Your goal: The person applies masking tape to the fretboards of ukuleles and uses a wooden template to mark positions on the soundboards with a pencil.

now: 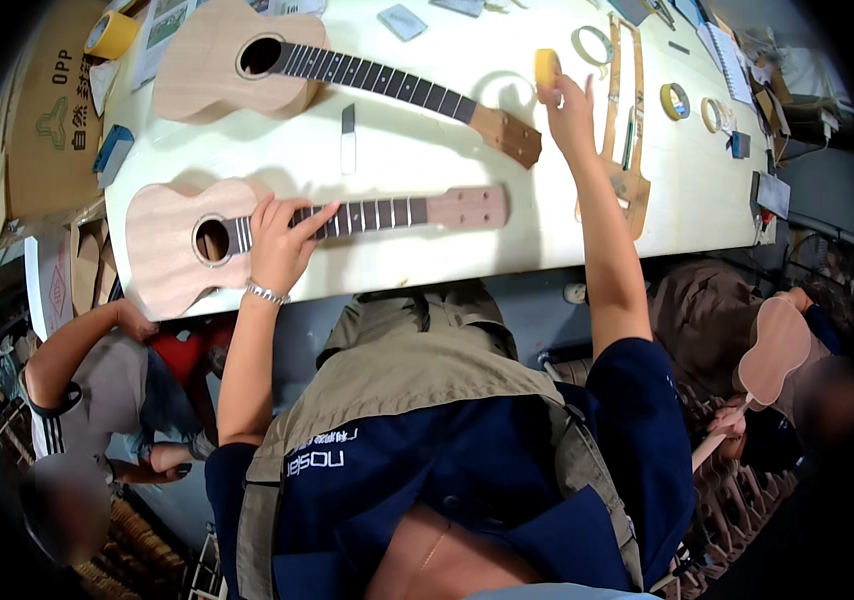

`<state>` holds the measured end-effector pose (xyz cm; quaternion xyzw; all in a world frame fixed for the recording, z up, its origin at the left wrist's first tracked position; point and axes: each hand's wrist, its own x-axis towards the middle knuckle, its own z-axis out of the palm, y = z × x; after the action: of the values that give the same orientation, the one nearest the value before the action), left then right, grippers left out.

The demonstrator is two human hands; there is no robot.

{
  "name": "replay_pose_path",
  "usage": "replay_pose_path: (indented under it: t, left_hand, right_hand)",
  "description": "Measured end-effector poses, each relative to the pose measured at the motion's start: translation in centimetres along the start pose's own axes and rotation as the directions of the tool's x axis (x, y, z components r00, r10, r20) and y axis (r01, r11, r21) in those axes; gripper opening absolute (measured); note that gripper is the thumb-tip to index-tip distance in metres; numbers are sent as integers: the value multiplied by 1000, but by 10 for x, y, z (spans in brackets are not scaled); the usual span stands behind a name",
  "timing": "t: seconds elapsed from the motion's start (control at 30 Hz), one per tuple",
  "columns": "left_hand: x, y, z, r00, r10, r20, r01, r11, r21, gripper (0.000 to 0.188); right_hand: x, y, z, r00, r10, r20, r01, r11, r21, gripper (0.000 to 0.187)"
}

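An unfinished wooden ukulele [169, 212] without strings lies face up along the table's near edge, headstock to the right. Its dark fretboard [382, 215] has bright strips across it. My left hand [282, 240] rests over the fretboard near the body, fingers spread on it. At the far right of the ukuleles, my right hand [569, 105] grips a yellow tape roll [547, 70] between thumb and fingers, raised at or just above the tabletop. A second bare ukulele [197, 60] lies behind the first, its neck slanting toward the right hand.
A flat metal blade [349, 140] lies between the ukuleles. Wooden frame pieces [627, 190], more tape rolls [675, 101] and a notebook [727, 60] are at the right. A cardboard box [42, 120] stands left. People sit on both sides; the right one holds a wooden ukulele body [775, 350].
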<state>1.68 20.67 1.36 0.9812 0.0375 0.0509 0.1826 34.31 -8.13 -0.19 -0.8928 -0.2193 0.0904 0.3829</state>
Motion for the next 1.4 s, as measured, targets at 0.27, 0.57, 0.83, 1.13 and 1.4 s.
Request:
replay_pose_path:
  t: [0.27,0.57,0.83,1.13,1.4]
  left_hand:
    - [44,85,7,919,-388,-63,87,357,-930,50]
    - [16,78,9,757,-563,331,289,-167,-943,9]
    - [-63,-85,-23,687,-675,-270,515,714,-475,11]
    - [-41,-78,-40,593,-800,-95,524,473,-709,67]
    - [-37,-79,-36,583,-759,-289,685,651,-328,75]
  right_hand:
    - [-124,-103,43,973,37,229,-134,-718,683,32]
    - [-172,-119,58,921,160,355,-98,-788,607,51]
    - [-165,-43,51,968,-174,-179,212,953,219,57]
    - [-150,-47,63,997,4,-77,-11,996,-89,89]
    - [-152,-59,70,975,154,-161,-120,972,202,87]
